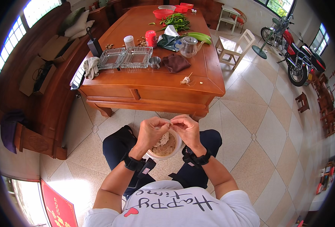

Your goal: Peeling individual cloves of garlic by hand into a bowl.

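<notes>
My left hand (153, 131) and my right hand (186, 129) meet fingertip to fingertip over a white bin (177, 147) between my knees. A tiny pale piece, perhaps a garlic clove, is pinched between them; the fingers hide most of it. Inside the bin lie crumpled tissue (162, 141) and small scraps. On the wooden table (156, 82) in front of me, a garlic bulb (186, 80) with roots and stem lies near the front edge, with a small pale clove (201, 82) to its right.
Glass trays (136, 57), a metal cup (154, 62), a brown cloth (176, 63), a glass teapot (189, 46), a red can (150, 39) and green peppers (176, 22) stand or lie on the table. A wooden bench (51, 105) is at left, a white chair (235, 48) at right.
</notes>
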